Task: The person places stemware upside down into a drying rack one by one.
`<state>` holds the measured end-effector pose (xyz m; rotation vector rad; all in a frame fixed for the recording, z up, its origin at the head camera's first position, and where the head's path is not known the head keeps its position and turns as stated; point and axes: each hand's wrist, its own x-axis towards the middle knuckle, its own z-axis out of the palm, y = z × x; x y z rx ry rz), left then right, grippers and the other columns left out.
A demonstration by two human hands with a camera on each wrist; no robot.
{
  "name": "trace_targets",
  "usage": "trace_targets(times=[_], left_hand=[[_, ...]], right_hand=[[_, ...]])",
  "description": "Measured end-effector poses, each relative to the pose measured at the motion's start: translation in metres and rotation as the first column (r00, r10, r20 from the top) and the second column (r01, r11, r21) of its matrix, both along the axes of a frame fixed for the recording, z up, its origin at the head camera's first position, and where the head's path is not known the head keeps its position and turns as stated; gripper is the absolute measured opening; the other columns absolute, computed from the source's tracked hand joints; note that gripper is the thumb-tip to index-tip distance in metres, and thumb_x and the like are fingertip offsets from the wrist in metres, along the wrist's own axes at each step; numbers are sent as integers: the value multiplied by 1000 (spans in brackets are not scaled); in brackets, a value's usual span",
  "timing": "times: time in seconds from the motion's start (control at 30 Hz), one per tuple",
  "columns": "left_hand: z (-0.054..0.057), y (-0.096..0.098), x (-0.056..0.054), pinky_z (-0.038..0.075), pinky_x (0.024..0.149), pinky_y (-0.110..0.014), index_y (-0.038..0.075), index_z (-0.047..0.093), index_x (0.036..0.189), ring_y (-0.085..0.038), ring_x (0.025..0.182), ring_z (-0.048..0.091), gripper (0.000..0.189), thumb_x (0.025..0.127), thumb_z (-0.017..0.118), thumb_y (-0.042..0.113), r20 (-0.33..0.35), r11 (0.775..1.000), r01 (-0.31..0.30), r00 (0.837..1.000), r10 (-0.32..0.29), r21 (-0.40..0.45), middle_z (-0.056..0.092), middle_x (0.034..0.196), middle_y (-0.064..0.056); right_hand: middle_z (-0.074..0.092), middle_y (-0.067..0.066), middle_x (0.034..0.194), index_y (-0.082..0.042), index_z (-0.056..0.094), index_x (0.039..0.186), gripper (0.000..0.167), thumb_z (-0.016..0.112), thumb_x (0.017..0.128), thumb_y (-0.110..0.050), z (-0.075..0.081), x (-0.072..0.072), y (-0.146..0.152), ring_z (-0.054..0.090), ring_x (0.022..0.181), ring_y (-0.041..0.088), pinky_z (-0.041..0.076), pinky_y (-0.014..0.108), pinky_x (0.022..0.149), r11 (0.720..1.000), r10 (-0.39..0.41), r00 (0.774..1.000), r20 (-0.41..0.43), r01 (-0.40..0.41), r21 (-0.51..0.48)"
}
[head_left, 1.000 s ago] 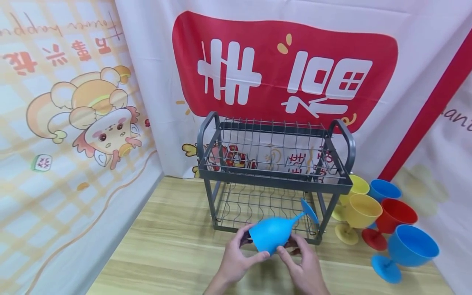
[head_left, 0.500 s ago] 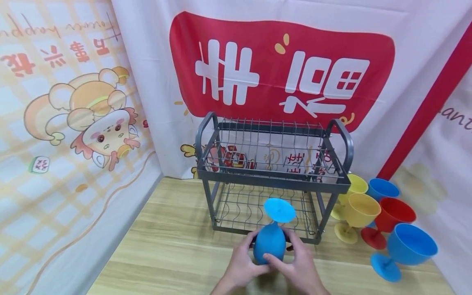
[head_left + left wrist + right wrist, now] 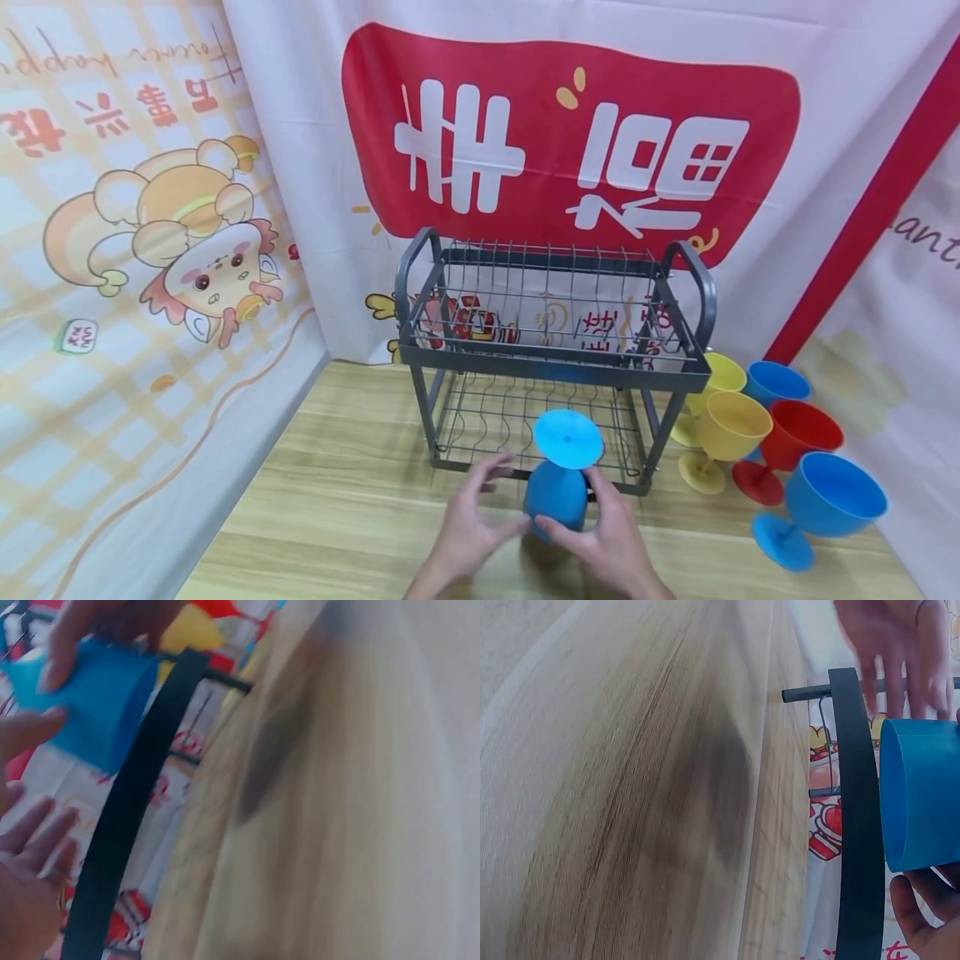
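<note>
A blue plastic goblet (image 3: 557, 500) is upside down above the table in front of the rack, its round base (image 3: 567, 438) on top. My right hand (image 3: 611, 537) grips the bowl from the right, thumb across its near side. On the left, my left hand (image 3: 461, 533) has its fingers spread away from the bowl; whether its thumb tip touches the goblet I cannot tell. In the right wrist view the goblet's open rim (image 3: 894, 795) faces the table, and the left hand (image 3: 896, 649) shows loose, straight fingers.
A dark grey two-tier dish rack (image 3: 555, 367) stands behind the hands. To its right are two yellow goblets (image 3: 735, 427), a red goblet (image 3: 804, 437) and two more blue goblets (image 3: 836, 496), all upright. Printed cloth (image 3: 300, 150) hangs behind and at the sides of the wooden table (image 3: 300, 517).
The goblet has turned from lying sideways, base to the right, to upside down with its base on top. My left hand has moved off the bowl to the left; the right keeps its grip.
</note>
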<state>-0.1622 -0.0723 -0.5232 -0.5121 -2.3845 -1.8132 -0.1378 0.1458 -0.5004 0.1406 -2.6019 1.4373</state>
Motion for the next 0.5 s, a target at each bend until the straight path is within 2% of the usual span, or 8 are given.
trace_targets(times=[0.07, 0.1, 0.17, 0.27, 0.33, 0.4, 0.47, 0.5], left_hand=[[9, -11, -6, 54, 106, -37, 23, 59, 145, -19, 126, 66, 66, 85, 88, 21, -21, 989, -95, 995, 98, 112, 68, 141, 1], [15, -17, -9, 55, 104, -33, 21, 61, 141, -18, 122, 67, 59, 88, 86, 18, -29, 974, -149, 987, 156, 170, 70, 136, 2], [29, -29, -17, 56, 98, -26, 13, 64, 136, -16, 114, 69, 46, 93, 80, 13, -49, 931, -243, 963, 265, 273, 72, 128, 1], [59, -44, -31, 55, 94, -19, 2, 61, 133, -11, 108, 66, 35, 100, 70, 8, -93, 858, -342, 910, 404, 383, 70, 122, -2], [82, -52, -40, 52, 96, -17, -3, 58, 133, -9, 108, 64, 33, 103, 65, 8, -136, 819, -377, 871, 472, 432, 68, 123, -1], [105, -57, -50, 50, 97, -18, -6, 57, 133, -9, 109, 61, 33, 104, 62, 9, -192, 789, -387, 830, 523, 478, 67, 124, -2], [126, -60, -58, 48, 99, -22, -4, 56, 135, -13, 113, 61, 35, 103, 62, 10, -239, 770, -371, 802, 547, 519, 66, 127, -2], [136, -61, -63, 48, 101, -24, -1, 56, 137, -16, 117, 60, 37, 103, 62, 12, -257, 768, -359, 795, 549, 530, 65, 130, -1]], right_hand=[[65, 16, 145, -13, 49, 153, 94, 95, 77, -44, 1, 0, 1, 68, 125, 37, 59, 60, 99, 1000, -4, 1000, 2, 4, -3], [66, 16, 145, -13, 49, 153, 94, 94, 77, -45, 1, 0, 2, 68, 125, 37, 59, 61, 99, 1000, -8, 1000, 7, 8, 0], [66, 16, 144, -13, 49, 153, 95, 94, 77, -46, 2, 0, 3, 68, 125, 37, 59, 61, 99, 1000, -13, 1000, 9, 13, 1], [66, 15, 145, -13, 50, 153, 94, 94, 77, -47, 1, 0, 4, 68, 126, 37, 59, 61, 100, 1000, -12, 1000, 4, 12, 8], [66, 15, 145, -14, 50, 153, 94, 94, 77, -46, 1, 0, 5, 68, 126, 37, 59, 61, 100, 1000, -10, 1000, 1, 10, 9], [65, 15, 147, -15, 49, 153, 93, 94, 77, -46, 0, 0, 5, 68, 127, 38, 59, 61, 100, 1000, -4, 1000, 2, 4, 9], [64, 15, 148, -15, 49, 153, 93, 95, 77, -45, 0, -1, 7, 67, 128, 38, 58, 62, 101, 1000, -3, 1000, 10, 3, 8], [63, 14, 149, -16, 49, 153, 93, 95, 77, -44, 0, -1, 7, 67, 129, 39, 57, 63, 102, 1000, -2, 1000, 15, 2, 7]])
